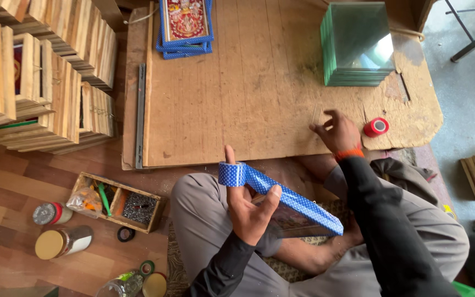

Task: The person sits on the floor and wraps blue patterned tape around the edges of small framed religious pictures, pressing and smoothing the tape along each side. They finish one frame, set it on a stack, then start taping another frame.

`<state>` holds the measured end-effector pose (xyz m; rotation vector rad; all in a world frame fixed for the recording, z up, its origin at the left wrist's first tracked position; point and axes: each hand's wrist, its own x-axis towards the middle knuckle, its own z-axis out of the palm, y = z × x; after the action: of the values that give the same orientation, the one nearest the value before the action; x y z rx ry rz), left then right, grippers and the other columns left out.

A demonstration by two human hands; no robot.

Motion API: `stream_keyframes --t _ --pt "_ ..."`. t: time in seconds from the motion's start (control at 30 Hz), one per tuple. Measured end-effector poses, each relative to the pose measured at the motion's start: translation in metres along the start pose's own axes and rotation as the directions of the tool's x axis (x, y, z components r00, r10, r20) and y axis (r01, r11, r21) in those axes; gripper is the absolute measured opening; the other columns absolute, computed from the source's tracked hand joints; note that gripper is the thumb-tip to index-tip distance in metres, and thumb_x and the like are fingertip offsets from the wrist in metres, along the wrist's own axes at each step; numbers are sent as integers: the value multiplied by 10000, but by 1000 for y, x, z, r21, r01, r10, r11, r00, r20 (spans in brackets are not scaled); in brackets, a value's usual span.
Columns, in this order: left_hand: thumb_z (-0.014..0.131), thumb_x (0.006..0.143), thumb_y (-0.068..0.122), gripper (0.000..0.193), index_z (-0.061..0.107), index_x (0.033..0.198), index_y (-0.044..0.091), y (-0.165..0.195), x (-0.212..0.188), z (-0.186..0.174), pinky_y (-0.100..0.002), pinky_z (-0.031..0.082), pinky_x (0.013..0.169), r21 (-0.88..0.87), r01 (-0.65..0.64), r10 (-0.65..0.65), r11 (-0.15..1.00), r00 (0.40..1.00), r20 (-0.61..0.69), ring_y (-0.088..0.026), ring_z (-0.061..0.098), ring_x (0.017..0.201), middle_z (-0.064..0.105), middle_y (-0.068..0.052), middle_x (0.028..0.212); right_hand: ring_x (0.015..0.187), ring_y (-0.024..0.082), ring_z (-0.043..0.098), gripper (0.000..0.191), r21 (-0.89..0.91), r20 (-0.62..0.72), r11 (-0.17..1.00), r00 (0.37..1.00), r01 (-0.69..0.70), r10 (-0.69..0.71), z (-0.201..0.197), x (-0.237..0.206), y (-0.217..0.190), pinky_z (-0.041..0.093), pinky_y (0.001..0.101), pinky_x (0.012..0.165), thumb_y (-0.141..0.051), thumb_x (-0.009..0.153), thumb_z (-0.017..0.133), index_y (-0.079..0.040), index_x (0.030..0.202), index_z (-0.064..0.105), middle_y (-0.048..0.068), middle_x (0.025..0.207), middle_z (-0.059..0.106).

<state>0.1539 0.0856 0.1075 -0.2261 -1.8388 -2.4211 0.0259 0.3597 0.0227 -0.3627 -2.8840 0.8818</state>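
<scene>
Closest to my view is the left hand, raised over the lap with its fingers closed around one end of a long picture frame wrapped in blue dotted tape. The thumb points up along the frame's wrapped end, and the frame slants away from that hand toward the right knee.

To the left of this hand, on the wooden floor, I see a small open wooden box of odds and ends, with a gold-lidded glass jar nearer me.

Beyond the left hand lies the worn plywood work board. The right hand, an orange band at its wrist, reaches onto the board's near edge. Its fingers are partly curled and it holds nothing I can make out.

Just right of that hand sits a small red tape roll. Farther beyond it stands a stack of green-edged glass panes.
</scene>
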Motion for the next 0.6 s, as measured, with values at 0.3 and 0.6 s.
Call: stream_keyframes --t 0.3,0.6 --pt "736 896 110 1078 7 1687 39 -2 1 -7 -316 599 871 -42 33 -32 999 999 11 -138 650 912 560 -71 1095 854 290 727 822 -39 104 999 995 -4 8 0 29 -6 576 401 769 -145 735 797 1 1481 485 142 847 778" --pt "757 888 85 1117 -15 1694 52 -5 1 -9 -313 585 888 -132 63 -60 989 998 32 -129 615 921 546 -49 1092 904 215 673 153 955 281 152 937 -253 -207 -82 -133 -39 546 313 786 78 965 584 56 1116 576 129 1025 621"
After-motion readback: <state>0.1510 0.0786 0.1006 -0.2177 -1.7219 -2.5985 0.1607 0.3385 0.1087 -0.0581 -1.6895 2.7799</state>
